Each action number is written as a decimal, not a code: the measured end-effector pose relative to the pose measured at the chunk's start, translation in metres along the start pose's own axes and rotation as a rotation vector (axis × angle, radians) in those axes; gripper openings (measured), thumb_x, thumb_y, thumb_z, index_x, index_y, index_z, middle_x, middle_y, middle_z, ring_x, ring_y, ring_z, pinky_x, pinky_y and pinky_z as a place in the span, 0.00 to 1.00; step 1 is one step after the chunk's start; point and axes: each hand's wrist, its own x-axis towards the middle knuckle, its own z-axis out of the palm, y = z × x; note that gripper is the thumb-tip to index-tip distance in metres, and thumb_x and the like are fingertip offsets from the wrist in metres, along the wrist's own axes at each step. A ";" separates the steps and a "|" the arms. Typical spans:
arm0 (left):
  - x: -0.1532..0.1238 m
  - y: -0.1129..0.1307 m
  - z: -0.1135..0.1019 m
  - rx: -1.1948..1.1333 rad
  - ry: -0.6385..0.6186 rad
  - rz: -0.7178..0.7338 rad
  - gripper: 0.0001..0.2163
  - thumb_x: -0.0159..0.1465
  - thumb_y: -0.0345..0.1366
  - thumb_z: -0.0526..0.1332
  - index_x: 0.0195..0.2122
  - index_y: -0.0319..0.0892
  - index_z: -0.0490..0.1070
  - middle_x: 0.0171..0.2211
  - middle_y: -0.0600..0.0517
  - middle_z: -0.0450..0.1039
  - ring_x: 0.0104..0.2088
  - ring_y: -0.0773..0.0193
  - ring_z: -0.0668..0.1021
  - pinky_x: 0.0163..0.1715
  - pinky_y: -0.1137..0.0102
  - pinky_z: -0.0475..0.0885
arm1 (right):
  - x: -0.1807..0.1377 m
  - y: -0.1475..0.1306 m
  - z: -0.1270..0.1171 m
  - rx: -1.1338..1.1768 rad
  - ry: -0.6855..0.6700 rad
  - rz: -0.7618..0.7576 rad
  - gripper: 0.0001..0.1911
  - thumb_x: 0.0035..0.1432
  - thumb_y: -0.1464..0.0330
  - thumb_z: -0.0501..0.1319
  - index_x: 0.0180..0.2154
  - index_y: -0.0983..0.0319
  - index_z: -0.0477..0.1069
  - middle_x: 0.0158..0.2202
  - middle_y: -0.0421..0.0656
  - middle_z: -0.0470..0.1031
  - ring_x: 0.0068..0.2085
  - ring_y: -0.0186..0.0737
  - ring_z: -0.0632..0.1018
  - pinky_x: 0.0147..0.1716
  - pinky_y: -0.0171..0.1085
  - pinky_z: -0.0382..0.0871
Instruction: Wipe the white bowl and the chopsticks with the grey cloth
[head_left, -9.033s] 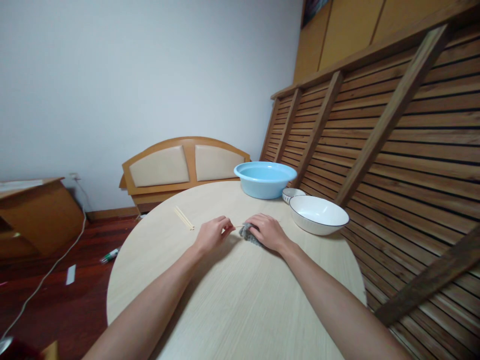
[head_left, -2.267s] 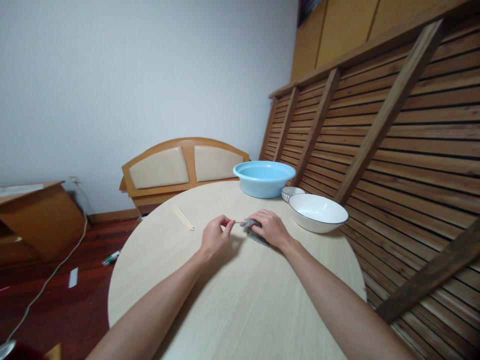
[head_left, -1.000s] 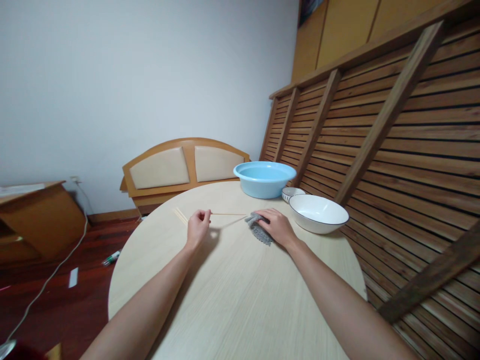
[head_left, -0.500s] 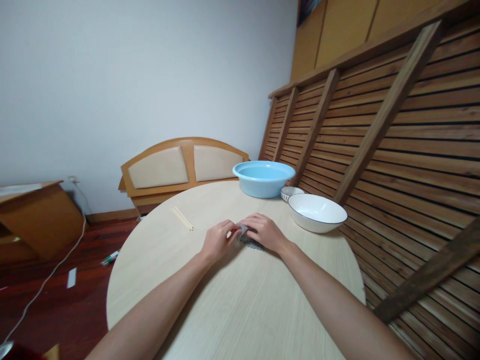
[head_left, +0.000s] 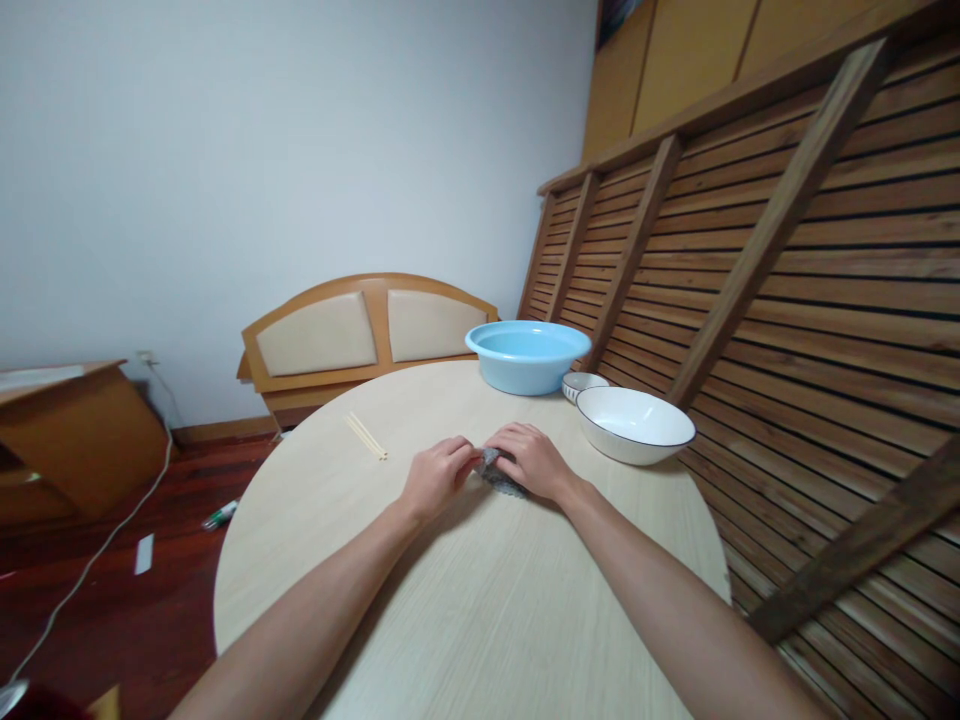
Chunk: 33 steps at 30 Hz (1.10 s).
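A small grey cloth with a wavy edge lies bunched on the round table, partly covered by my hands. My left hand pinches at its left end, with thumb and fingers closed together. From the right, my right hand is curled over the cloth and grips it against the tabletop. Its fingers cover much of the cloth's far side.
A pair of pale chopsticks lies left of my hands on the table. At the back right stand a light blue basin, a small patterned bowl and a large white bowl. A slatted wooden frame leans along the right side.
My left fingers have closed in more tightly at the cloth's left end. My right hand has shifted very slightly right, and the cloth has bunched a little differently.
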 end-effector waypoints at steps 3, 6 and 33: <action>0.001 0.000 -0.005 0.020 -0.023 0.037 0.12 0.72 0.37 0.54 0.45 0.47 0.79 0.39 0.47 0.78 0.39 0.64 0.79 0.40 0.71 0.72 | 0.000 0.001 0.000 0.006 -0.001 -0.001 0.09 0.62 0.73 0.64 0.44 0.59 0.78 0.42 0.43 0.81 0.46 0.43 0.77 0.47 0.42 0.66; 0.002 -0.001 -0.009 0.043 -0.015 0.064 0.13 0.73 0.39 0.55 0.44 0.47 0.79 0.39 0.47 0.79 0.39 0.63 0.79 0.39 0.72 0.72 | -0.001 0.003 0.000 0.010 0.001 0.004 0.09 0.63 0.73 0.64 0.44 0.59 0.78 0.42 0.44 0.81 0.46 0.43 0.77 0.48 0.42 0.66; 0.003 -0.026 -0.007 -0.336 0.294 -0.339 0.12 0.68 0.45 0.58 0.38 0.42 0.75 0.35 0.49 0.77 0.35 0.63 0.79 0.27 0.73 0.68 | -0.014 0.038 -0.006 -0.091 0.073 0.281 0.10 0.63 0.72 0.63 0.45 0.59 0.79 0.45 0.44 0.82 0.48 0.46 0.78 0.49 0.43 0.69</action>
